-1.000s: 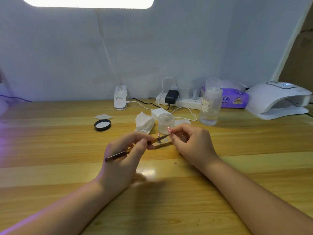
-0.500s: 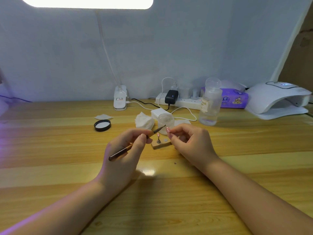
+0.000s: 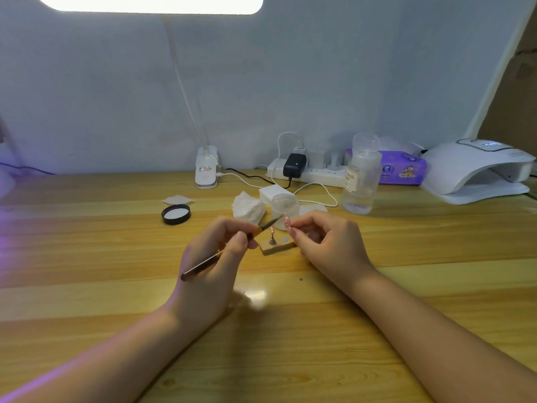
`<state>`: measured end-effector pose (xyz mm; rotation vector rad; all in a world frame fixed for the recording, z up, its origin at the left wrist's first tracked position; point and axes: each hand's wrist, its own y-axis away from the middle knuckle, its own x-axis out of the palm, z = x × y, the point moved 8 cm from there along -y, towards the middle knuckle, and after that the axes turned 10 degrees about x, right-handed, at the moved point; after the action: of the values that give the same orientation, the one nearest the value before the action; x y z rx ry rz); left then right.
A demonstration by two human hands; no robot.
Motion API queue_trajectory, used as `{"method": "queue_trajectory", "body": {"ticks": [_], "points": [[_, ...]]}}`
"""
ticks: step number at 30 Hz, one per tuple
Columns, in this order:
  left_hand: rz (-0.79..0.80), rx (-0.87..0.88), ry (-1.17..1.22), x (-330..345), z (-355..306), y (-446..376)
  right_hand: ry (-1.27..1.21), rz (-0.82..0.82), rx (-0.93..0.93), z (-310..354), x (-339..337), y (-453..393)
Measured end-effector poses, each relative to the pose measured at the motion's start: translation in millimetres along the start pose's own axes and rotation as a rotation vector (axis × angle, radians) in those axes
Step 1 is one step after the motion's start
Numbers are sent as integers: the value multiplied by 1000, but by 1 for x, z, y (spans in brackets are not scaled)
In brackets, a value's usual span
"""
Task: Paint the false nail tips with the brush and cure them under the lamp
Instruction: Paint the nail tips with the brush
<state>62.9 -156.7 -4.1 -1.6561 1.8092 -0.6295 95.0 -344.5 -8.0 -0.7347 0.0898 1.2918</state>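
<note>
Left hand point(image 3: 215, 257) pinching brush point(image 3: 229, 247); right hand point(image 3: 328, 242) pinching pink nail tip point(image 3: 287, 221) above wooden block point(image 3: 276, 245)

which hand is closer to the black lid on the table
Left. The left hand, gripping the brush, sits just right of and in front of the black lid. The right hand is farther right, beyond the wooden block.

Curing lamp point(image 3: 476, 170) cut off at right edge. Desk lamp head point(image 3: 151, 2) cropped at top. Bottle label point(image 3: 351, 179) text mostly illegible. Right hand point(image 3: 328, 242) hides the wooden block point(image 3: 276, 246) end.
</note>
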Motion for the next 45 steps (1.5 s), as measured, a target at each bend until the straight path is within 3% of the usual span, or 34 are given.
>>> {"method": "queue_trajectory", "body": {"ticks": [6,14,22,45], "points": [[75,-21,-42,6,2,1,16,11,15,-1,0,0],[13,5,-56,-1,-1,-1,31,-2,3,1,-1,0],[85,13,-115,5,-5,0,42,-2,19,0,-1,0],[45,69,-176,4,-9,-1,54,-26,36,-2,-1,1]]}}
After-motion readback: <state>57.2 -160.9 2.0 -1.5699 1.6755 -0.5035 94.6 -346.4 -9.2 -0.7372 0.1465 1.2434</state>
